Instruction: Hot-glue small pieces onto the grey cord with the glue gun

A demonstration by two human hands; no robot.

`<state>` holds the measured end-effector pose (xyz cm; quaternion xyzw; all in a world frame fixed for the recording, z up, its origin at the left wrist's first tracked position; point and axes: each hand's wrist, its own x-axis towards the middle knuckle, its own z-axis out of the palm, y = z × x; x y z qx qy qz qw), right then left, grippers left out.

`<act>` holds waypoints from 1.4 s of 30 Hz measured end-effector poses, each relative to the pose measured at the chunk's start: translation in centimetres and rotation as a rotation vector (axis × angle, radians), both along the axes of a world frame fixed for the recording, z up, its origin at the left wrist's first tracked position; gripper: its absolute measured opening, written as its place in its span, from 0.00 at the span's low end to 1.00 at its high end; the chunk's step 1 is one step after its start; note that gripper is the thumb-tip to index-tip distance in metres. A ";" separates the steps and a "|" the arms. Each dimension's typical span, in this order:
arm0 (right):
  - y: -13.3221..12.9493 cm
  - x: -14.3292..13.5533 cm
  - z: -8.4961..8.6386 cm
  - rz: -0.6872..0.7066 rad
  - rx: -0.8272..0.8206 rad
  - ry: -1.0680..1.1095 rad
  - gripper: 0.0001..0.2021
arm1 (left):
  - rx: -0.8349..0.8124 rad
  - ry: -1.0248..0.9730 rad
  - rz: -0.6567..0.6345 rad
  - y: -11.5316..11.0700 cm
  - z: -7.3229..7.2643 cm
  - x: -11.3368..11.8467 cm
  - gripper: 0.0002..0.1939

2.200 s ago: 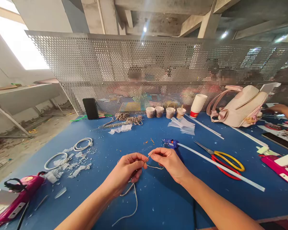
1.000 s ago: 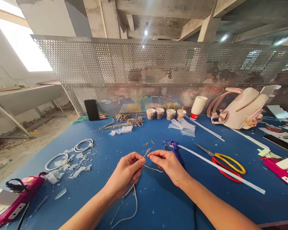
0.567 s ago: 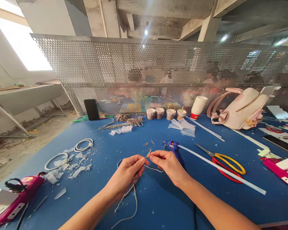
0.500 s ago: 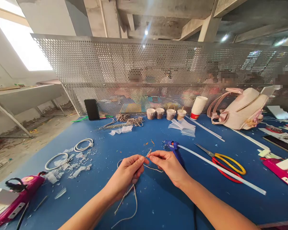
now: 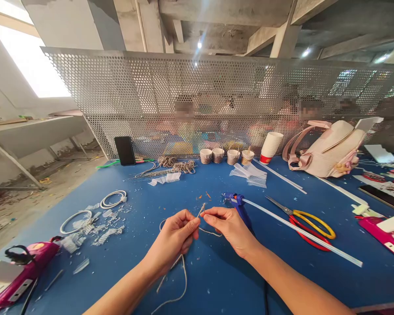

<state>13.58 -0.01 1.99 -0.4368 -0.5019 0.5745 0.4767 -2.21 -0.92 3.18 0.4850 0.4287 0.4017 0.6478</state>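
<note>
My left hand (image 5: 180,232) is closed, pinching a thin beige cord (image 5: 185,280) between thumb and forefinger. The cord's knotted or twisted end sticks up above the fingertips, and its loose tails hang below onto the blue table (image 5: 124,271). Beside it, my right hand (image 5: 228,227) pinches the same cord close to that upper end; the exact grip is partly hidden by the fingers. Just behind the right hand lies a blue glue gun (image 5: 238,201) with a long clear glue stick (image 5: 302,232) in its back. Scissors (image 5: 302,218) with yellow and red handles lie to the right.
White rings (image 5: 113,199) and plastic scraps lie left, near a pink power strip (image 5: 22,271). Along the perforated screen (image 5: 144,96) stand a phone (image 5: 125,150), cord bundles (image 5: 180,165), small cups (image 5: 218,155), stacked paper cups (image 5: 272,148) and a pink backpack (image 5: 331,148). People sit behind the screen.
My fingers have shifted slightly on the cord, and a little more of its upper end shows above the fingertips. Both hands stay close together in the same place.
</note>
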 end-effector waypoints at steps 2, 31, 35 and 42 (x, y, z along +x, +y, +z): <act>0.0 0.0 0.0 0.000 -0.010 0.005 0.09 | -0.003 0.011 0.004 0.0 -0.1 0.0 0.17; -0.4 0.3 0.1 -0.042 0.041 -0.011 0.08 | -0.008 -0.074 0.086 0.6 -0.8 -0.2 0.18; -0.3 0.3 -0.1 -0.048 0.025 -0.027 0.09 | -0.036 -0.100 0.056 0.7 -0.8 -0.3 0.19; -0.3 0.2 -0.1 -0.044 0.002 -0.047 0.11 | -0.035 -0.102 0.024 0.5 -0.6 -0.2 0.18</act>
